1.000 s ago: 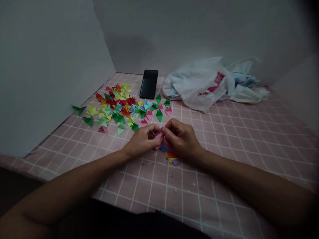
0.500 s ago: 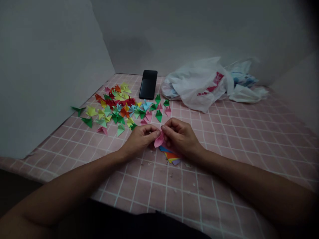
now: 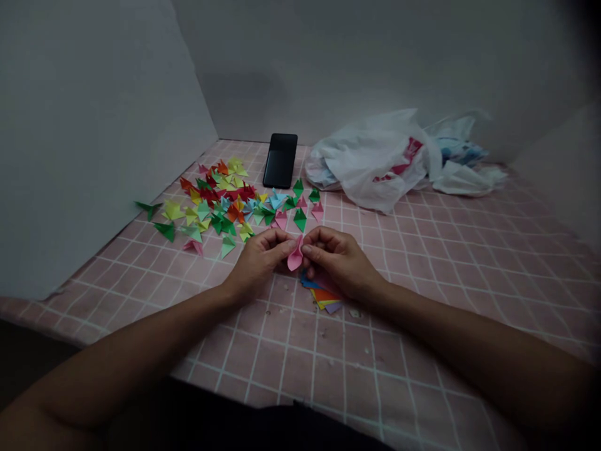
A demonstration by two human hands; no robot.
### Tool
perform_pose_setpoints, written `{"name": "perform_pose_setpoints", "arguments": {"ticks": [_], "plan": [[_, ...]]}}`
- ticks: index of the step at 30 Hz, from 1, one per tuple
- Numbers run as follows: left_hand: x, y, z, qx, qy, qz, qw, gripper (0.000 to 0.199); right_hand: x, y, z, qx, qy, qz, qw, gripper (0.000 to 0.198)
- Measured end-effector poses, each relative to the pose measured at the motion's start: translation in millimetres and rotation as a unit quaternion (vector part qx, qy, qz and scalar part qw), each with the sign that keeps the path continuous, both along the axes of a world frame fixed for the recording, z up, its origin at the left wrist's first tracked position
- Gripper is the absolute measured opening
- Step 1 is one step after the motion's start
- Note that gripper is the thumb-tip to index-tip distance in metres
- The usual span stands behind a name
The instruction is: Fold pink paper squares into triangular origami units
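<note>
Table (image 3: 422, 326), covered in pink cloth with a white grid, bounded by grey panels at left and rear; plastic bags (image 3: 375, 163), white with red print, crumpled in a heap at the far right of the table, with further white and blue wrapping beside them; scatter of folded paper triangles (image 3: 230, 200), green, yellow, red, orange, light blue and pink, spread over the far left area, one green piece lying right against the left panel; phone (image 3: 280, 160), black, screen dark, lying flat beyond the triangles and just left of the bags; left hand (image 3: 258, 260), fingers curled, thumb and forefinger pinching the left edge of the pink paper; right hand (image 3: 338, 257), fingers curled likewise, fingertips pinching the right edge of the same piece; stack of coloured paper squares (image 3: 325, 295), blue, orange, yellow and lilac edges showing, on the cloth partly under the right hand; pink paper (image 3: 295, 255), small folded piece, held upright between both hands just above the table, near the front edge of the triangle scatter.
</note>
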State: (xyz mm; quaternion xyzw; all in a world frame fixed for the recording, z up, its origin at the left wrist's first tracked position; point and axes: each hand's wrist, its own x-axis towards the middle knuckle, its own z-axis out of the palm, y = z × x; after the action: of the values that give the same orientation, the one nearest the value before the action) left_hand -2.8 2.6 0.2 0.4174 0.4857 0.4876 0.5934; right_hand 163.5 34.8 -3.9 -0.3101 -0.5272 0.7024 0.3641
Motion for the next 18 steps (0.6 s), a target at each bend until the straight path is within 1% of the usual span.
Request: {"name": "perform_pose_setpoints", "arguments": {"ticks": [4,12,18], "plan": [[-0.3,-1.3,1.0,0.009,0.007,-0.003,1.0,0.027,-0.2,-0.3,2.5,0.009,-0.028,-0.009,1.0,0.02],[-0.3,-2.2,4.7,0.037,0.06,0.0,0.998,0.03,-0.6,-0.2,1.9,0.029,-0.075,-0.011,0.997,0.02],[-0.3,-1.4,3.4,0.031,0.049,-0.006,0.998,0.03,-0.9,-0.2,1.7,0.029,-0.089,-0.019,0.995,0.017]]}}
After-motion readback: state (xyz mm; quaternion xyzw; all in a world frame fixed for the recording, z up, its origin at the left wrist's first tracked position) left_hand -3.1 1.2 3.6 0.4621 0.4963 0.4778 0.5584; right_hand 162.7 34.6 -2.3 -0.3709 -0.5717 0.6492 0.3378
